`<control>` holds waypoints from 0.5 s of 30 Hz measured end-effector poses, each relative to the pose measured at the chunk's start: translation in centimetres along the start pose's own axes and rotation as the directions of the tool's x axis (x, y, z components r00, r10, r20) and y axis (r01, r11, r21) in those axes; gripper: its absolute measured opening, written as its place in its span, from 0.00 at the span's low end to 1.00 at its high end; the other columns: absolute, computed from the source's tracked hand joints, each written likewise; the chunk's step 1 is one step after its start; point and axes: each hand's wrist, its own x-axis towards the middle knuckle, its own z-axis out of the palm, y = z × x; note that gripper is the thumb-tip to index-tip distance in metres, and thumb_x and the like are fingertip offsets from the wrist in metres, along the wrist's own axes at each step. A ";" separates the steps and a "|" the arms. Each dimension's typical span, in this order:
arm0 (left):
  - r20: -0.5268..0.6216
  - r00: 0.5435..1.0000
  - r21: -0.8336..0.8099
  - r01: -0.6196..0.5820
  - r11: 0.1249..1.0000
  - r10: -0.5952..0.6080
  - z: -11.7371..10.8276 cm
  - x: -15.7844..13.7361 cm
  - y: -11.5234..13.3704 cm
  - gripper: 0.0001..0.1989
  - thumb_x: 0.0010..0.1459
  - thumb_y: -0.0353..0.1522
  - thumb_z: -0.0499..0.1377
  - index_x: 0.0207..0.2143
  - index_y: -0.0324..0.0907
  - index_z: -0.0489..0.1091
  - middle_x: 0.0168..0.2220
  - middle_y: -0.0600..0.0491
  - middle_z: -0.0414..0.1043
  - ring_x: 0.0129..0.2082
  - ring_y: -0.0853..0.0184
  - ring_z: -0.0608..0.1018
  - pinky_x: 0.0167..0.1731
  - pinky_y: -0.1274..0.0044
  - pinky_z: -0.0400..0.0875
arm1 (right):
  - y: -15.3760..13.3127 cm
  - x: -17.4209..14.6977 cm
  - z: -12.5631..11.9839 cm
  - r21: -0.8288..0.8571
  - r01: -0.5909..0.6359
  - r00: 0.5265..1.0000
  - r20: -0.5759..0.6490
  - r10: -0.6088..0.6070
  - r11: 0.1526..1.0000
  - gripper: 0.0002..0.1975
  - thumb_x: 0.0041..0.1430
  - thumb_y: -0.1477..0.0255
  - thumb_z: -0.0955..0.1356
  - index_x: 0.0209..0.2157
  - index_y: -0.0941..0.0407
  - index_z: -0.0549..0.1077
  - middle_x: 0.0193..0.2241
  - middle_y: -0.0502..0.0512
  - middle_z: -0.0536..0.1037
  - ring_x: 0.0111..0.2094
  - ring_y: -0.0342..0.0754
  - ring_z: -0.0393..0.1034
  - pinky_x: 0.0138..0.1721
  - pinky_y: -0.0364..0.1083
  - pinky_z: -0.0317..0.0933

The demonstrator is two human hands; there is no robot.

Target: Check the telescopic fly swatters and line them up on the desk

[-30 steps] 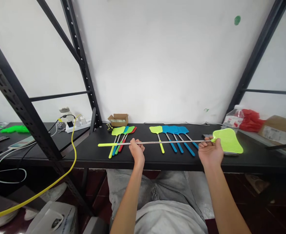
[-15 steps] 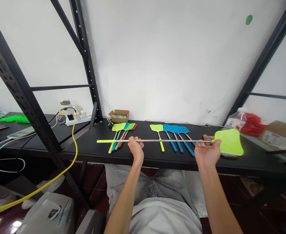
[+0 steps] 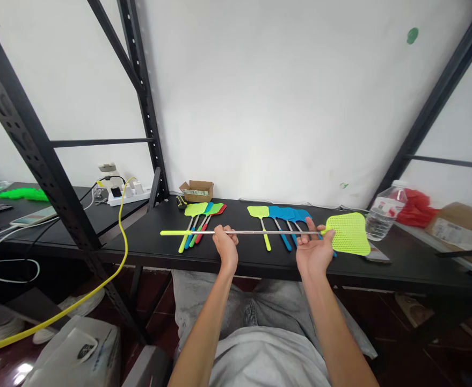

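Note:
A yellow-green fly swatter (image 3: 346, 234) with a telescopic metal rod is held level above the black table (image 3: 147, 236), its mesh head to the right and its handle to the left. My left hand (image 3: 225, 248) is closed around the rod near the handle. At the neck by the head, my right hand (image 3: 315, 255) holds the swatter with palm up, thumb at the neck, and some fingers loosely raised. Behind the rod lie two groups of fly swatters: on the left yellow-green (image 3: 196, 210), blue, green and red (image 3: 220, 208) ones; on the right one yellow-green (image 3: 259, 212) and several blue (image 3: 286, 214).
A small open cardboard box (image 3: 196, 191) stands against the wall. At right are a water bottle (image 3: 383, 209), a flat object (image 3: 377, 254), a red plastic bag (image 3: 416, 207) and a cardboard package (image 3: 463, 231). A yellow cable (image 3: 125, 236) hangs beside the black rack post (image 3: 38, 123).
My right hand has moved left with the swatter's head, and the rod between head and handle is shorter. My left hand has stayed nearly still. The water bottle shows more fully.

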 end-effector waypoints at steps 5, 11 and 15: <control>0.047 0.999 0.077 0.018 0.997 -0.022 0.1 -0.3 -0.2 0.18 0.59 0.38 0.47 0.19 0.44 0.45 0.17 0.62 0.41 0.13 0.77 0.48 0.14 0.82 0.43 | 2.8 -2.3 2.1 -0.004 -0.029 0.998 0.050 0.029 1.000 0.17 0.62 0.51 0.62 0.32 0.51 0.64 0.44 0.53 0.80 0.16 0.38 0.60 0.20 0.42 0.58; 0.083 0.996 0.108 0.010 0.994 -0.020 0.3 -0.6 -0.5 0.20 0.61 0.40 0.46 0.18 0.45 0.46 0.15 0.62 0.42 0.13 0.76 0.48 0.14 0.81 0.42 | 6.1 -4.5 3.8 -0.034 -0.090 0.991 0.099 0.093 0.995 0.20 0.60 0.48 0.63 0.34 0.51 0.63 0.42 0.55 0.81 0.17 0.39 0.62 0.20 0.42 0.57; 0.152 0.987 0.198 0.012 0.980 -0.043 0.4 -0.9 -0.7 0.22 0.62 0.40 0.46 0.17 0.44 0.48 0.14 0.61 0.45 0.13 0.75 0.50 0.15 0.79 0.42 | 7.2 -5.4 4.1 -0.017 -0.130 0.986 0.108 0.131 0.991 0.20 0.60 0.49 0.63 0.35 0.51 0.63 0.40 0.54 0.81 0.17 0.39 0.63 0.19 0.41 0.56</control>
